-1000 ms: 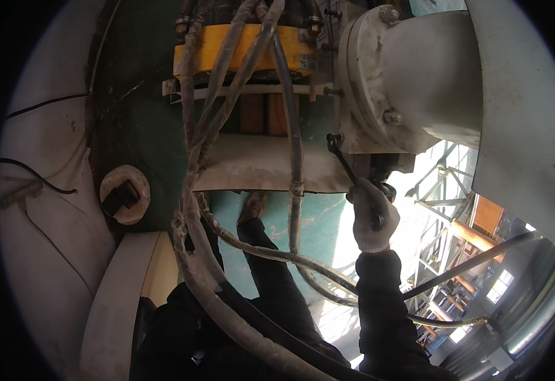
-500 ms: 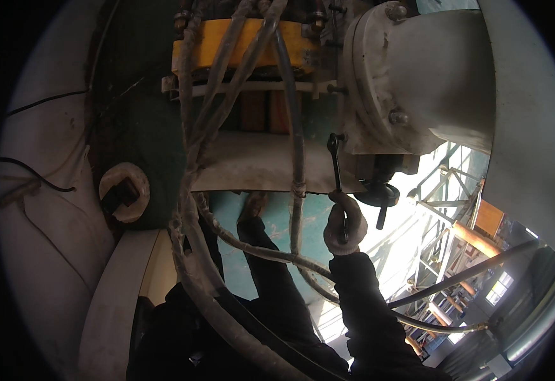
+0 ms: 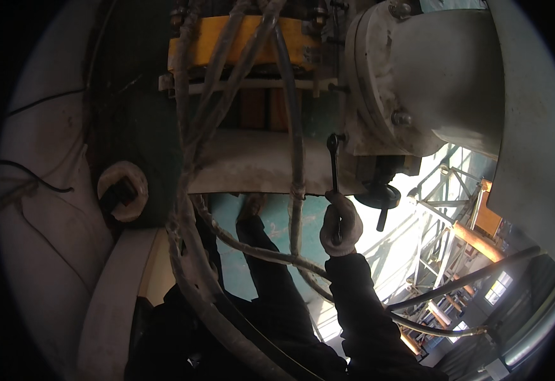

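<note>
My right hand, in a pale glove, is closed round the handle of a dark ratchet wrench. The head of the wrench sits at a bolt on the edge of a grey plate, beside a large flanged pipe. Lower left of it, my left hand reaches up to the lower edge of a pale curved panel. Its fingers are in shadow and partly hidden by that panel, so their grip does not show.
Several sleeved hoses hang in front of me and cross over my arms. A yellow block is mounted above. A black handwheel sticks out right of the wrench. Lower right, steel framework stands in bright light.
The wrench handle has swung slightly to the left with my right hand, and its head stays at the bolt. My left hand has hardly moved. The view has shifted a little.
</note>
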Available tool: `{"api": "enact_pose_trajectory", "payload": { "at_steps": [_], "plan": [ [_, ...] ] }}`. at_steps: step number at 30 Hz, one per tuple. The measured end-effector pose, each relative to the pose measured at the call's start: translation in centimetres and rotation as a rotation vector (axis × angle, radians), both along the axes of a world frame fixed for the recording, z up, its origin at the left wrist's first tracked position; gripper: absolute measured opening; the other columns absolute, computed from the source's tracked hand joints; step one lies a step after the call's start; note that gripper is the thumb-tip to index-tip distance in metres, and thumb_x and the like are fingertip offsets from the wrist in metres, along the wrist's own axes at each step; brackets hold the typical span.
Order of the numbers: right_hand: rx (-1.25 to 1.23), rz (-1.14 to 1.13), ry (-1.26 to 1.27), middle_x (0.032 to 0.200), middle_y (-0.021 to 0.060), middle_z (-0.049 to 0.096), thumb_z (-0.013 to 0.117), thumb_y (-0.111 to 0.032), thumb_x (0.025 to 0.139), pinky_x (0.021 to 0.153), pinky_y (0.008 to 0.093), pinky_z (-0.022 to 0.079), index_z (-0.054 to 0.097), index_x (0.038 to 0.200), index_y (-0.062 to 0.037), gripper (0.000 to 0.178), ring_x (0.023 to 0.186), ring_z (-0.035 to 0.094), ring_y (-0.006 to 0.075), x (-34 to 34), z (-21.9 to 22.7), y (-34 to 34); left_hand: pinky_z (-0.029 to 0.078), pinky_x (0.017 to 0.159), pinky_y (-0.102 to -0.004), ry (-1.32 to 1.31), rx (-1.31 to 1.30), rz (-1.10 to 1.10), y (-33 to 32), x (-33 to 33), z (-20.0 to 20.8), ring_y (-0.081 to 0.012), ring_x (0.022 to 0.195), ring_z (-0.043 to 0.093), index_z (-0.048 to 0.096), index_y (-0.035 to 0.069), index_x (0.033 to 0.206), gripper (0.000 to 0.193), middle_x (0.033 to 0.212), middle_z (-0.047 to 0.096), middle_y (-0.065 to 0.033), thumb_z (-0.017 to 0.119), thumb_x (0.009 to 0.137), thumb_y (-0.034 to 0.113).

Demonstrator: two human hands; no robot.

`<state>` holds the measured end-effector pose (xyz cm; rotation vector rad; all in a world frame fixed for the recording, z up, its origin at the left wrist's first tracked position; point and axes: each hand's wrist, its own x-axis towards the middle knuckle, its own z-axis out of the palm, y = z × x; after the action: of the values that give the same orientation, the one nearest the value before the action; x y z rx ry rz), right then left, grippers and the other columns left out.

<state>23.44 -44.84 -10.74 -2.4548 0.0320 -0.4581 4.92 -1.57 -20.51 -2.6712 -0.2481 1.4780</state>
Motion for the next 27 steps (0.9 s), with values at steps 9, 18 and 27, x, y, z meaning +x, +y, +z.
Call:
{"api": "enact_pose_trajectory", "payload": {
  "at_steps": [9, 18, 27],
  "plan": [
    [0.326, -0.247, 0.407, 0.093, 0.0147, 0.082, 0.072, -0.011, 0.109, 0.070, 0.0352, 0.063, 0.082, 0.116, -0.0009, 0.015, 0.076, 0.081, 0.0214, 16.3, 14.9, -1.0, 0.062, 0.105, -0.0405, 0.054, -0.048, -0.034, -1.4, 3.4, 1.6, -0.0191, 0.110, 0.076, 0.068, 0.009, 0.148, 0.046, 0.132, 0.077, -0.0105, 0.067, 0.115, 0.042],
    [-0.519, 0.336, 0.332, 0.102, 0.0201, 0.085, 0.071, -0.030, 0.114, 0.079, 0.0435, 0.068, 0.085, 0.116, -0.0042, 0.030, 0.087, 0.084, 0.0333, 29.9, 13.2, 0.0, 0.062, 0.105, -0.0400, 0.120, -0.110, -0.040, -3.8, 7.5, 2.0, -0.0187, 0.109, 0.075, 0.068, 0.009, 0.147, 0.045, 0.131, 0.077, -0.0102, 0.066, 0.115, 0.041],
    [0.318, -0.133, 0.181, 0.096, 0.0142, 0.083, 0.074, 0.003, 0.109, 0.079, 0.0309, 0.064, 0.076, 0.125, 0.0051, 0.017, 0.089, 0.081, 0.0180, 7.6, 12.9, -0.6, 0.061, 0.104, -0.0396, 0.142, -0.156, -0.072, -4.8, 10.6, 4.8, -0.0183, 0.109, 0.075, 0.068, 0.009, 0.146, 0.044, 0.130, 0.077, -0.0099, 0.066, 0.116, 0.041]
  ]
}}
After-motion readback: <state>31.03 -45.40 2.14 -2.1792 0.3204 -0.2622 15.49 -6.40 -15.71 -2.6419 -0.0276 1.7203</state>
